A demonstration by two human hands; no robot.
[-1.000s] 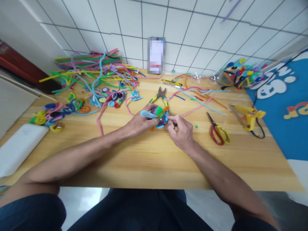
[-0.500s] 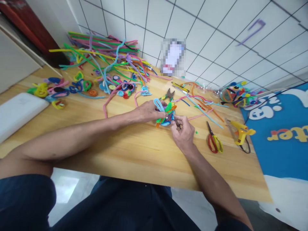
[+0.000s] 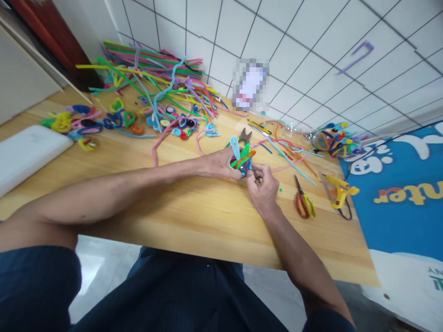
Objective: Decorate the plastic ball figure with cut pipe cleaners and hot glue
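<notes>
Multicoloured craft (image 3: 243, 159) in fingers (image 3: 265, 171), table edge (image 3: 180, 248) apart

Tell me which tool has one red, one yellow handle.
The scissors, between the right hand and glue gun; glue gun and pliers show no red handle.

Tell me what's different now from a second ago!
The view tilted. The colourful craft piece turned: its light-blue loop pointed left, now up. The left hand still grips it, the right hand at its edge; scissors and glue gun stayed put.
</notes>
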